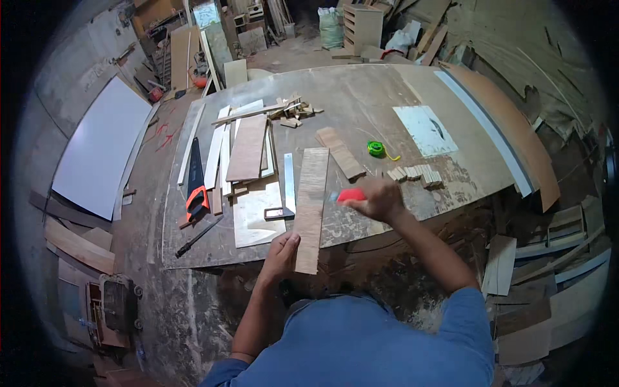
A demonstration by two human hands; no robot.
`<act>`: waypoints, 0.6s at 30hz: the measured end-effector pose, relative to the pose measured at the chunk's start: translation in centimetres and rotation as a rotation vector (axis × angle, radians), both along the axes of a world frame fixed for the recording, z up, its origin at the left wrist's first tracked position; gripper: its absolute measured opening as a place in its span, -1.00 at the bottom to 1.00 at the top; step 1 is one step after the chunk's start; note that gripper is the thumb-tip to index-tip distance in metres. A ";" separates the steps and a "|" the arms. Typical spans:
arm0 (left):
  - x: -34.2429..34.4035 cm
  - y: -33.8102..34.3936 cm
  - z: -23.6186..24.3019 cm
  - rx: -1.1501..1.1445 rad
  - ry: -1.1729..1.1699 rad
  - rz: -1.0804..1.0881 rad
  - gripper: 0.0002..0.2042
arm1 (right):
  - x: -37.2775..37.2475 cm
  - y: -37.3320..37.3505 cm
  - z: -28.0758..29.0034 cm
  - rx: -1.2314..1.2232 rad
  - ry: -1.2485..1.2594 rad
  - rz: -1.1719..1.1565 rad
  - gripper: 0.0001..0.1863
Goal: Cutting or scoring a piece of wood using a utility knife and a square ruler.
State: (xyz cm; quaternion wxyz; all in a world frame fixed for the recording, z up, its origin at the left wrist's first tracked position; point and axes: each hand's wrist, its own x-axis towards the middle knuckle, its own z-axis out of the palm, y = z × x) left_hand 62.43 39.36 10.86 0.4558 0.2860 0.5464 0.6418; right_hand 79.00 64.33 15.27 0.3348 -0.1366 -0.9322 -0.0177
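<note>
My left hand is closed around the lower left edge of a long, narrow plywood strip, holding it tilted up over the table's near edge. To the right of the strip, my right hand grips a red-handled tool. Its pale front end points at the strip and is blurred, so the exact kind is unclear; a small gap shows between the two. Behind the held strip lies another plywood strip on the table. A try square rests just left of the held strip.
The worktable carries a handsaw with an orange handle, stacked boards, a green tape measure, small wood blocks and a white sheet. A dark rod-like tool lies near the left corner. Offcuts lean at right.
</note>
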 end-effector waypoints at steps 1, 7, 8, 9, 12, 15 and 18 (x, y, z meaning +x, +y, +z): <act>-0.7 -0.1 -0.6 -0.002 0.000 0.000 -0.72 | 0.0 -1.8 0.0 -0.024 -0.025 0.158 -0.40; -0.8 -0.2 0.6 -0.053 -0.034 -0.044 -0.67 | -0.1 0.2 -0.8 -0.030 -0.101 0.151 -0.42; -0.7 -0.2 1.2 -0.026 -0.049 -0.090 -0.63 | -0.1 2.5 -1.5 -0.050 -0.099 -0.067 -0.39; -0.8 -0.3 1.0 -0.022 -0.045 -0.093 -0.63 | 0.0 4.3 -1.6 -0.069 -0.093 -0.281 -0.36; -0.7 -0.6 0.7 -0.003 -0.102 -0.124 -0.63 | 0.7 7.1 -0.6 -0.060 -0.072 -0.408 -0.38; -1.6 -1.4 0.4 -0.020 -0.073 -0.057 -0.64 | -1.0 3.0 0.0 -0.068 -0.077 -0.194 -0.40; -1.3 -0.4 0.6 0.014 -0.115 -0.084 -0.65 | -0.4 -1.2 0.8 0.064 -0.049 0.120 -0.43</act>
